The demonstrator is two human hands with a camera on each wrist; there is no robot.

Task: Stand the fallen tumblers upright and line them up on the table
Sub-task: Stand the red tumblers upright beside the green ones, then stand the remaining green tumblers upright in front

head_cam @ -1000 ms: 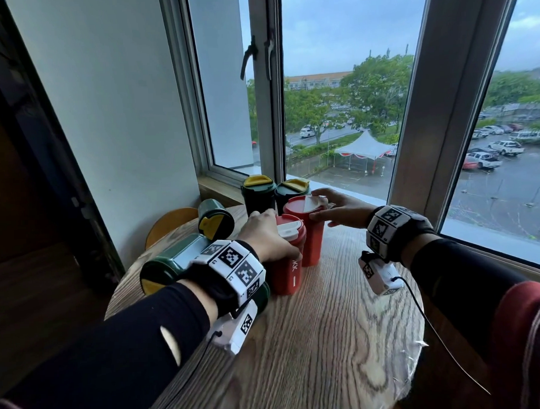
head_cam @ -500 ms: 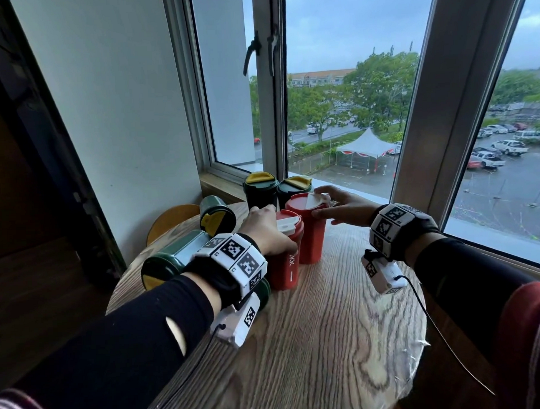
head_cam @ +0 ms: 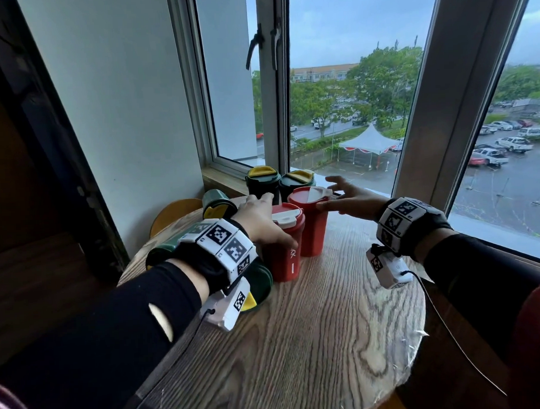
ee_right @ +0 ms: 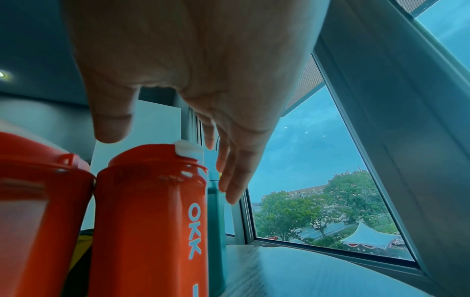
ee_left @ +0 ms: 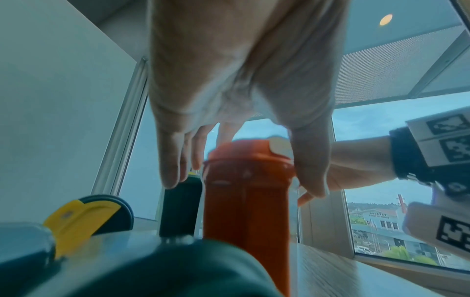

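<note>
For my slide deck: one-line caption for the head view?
Both hands, left hand and right hand, open over two upright red tumblers on a round table.

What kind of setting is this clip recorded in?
Probably a café or office corner on an upper floor: a small round wooden table by windows overlooking a car park, with lidded tumblers.

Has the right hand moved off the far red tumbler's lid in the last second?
Yes. The right hand has opened and drawn back to the right, off the far red tumbler, which stands where it did.
</note>
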